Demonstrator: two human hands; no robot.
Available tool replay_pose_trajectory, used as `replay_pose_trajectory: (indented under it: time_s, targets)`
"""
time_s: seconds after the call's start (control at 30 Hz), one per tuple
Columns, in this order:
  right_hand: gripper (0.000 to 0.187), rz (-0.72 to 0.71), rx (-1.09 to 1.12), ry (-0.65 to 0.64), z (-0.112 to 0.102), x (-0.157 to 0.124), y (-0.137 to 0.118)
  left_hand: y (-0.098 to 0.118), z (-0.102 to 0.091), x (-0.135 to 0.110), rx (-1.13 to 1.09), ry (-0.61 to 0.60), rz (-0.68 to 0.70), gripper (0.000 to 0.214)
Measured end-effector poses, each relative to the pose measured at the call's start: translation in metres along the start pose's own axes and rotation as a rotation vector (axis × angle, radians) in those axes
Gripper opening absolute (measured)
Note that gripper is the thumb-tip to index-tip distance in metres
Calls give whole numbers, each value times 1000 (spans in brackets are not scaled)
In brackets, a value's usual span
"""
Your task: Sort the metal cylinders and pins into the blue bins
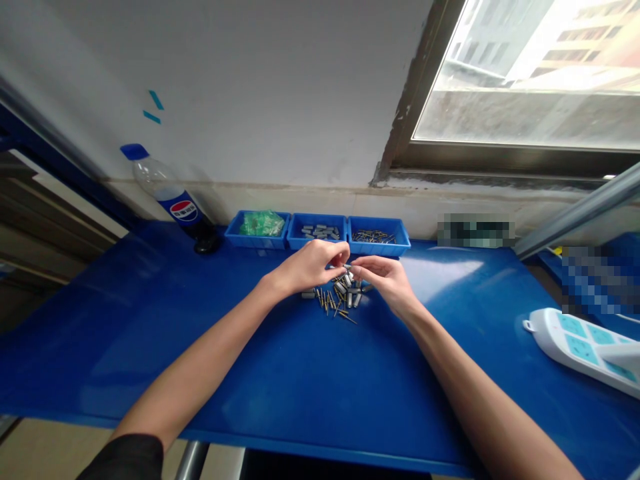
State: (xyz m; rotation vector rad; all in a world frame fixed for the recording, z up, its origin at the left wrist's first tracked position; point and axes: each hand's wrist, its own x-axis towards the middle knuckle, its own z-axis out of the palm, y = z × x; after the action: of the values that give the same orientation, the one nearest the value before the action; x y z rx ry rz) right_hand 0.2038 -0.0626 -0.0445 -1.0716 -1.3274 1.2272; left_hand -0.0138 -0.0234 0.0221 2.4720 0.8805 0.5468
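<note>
Above a small pile of parts on the blue table (pixel 280 360), my left hand (pixel 317 263) is closed in a pinch; what lies between its fingertips is too small to make out. My right hand (pixel 385 277) meets it from the other side, thumb and fingers pinching a small silver metal piece (pixel 347 267) between the two hands. Under the hands lie several silver metal cylinders (pixel 357 300) and several thin brass-coloured pins (pixel 327 302). My fingers partly cover the pile.
Behind the hands stand three blue bins: one with a green plastic bag (pixel 261 224), one with silver cylinders (pixel 320 232), one with thin pins (pixel 373 237). A Pepsi bottle (pixel 183 210) stands at the back left. A white power strip (pixel 583 343) lies at right.
</note>
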Motion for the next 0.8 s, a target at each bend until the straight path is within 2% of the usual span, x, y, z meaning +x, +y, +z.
replay_pose_trajectory:
  time_s: [0.1, 0.17, 0.23, 0.37, 0.57, 0.8]
  targets:
    - [33, -45, -10, 123, -1, 1, -1, -1, -5, -1, 30, -13, -57, 11]
    - [33, -98, 25, 232, -1, 3, 0, -3, -6, -3, 27, -60, -74, 14]
    - [37, -144, 73, 285, -2, 4, 1, -4, -4, -4, 14, -132, -57, 16]
    - [51, -148, 110, 259, -3, 5, 4, -4, 7, -5, 34, -238, -20, 16]
    - [42, -113, 127, 236, -3, 4, 5, -4, 15, -5, 87, -264, -60, 15]
    - [37, -97, 100, 222, -3, 3, 4, -3, 9, -5, 128, -242, -99, 12]
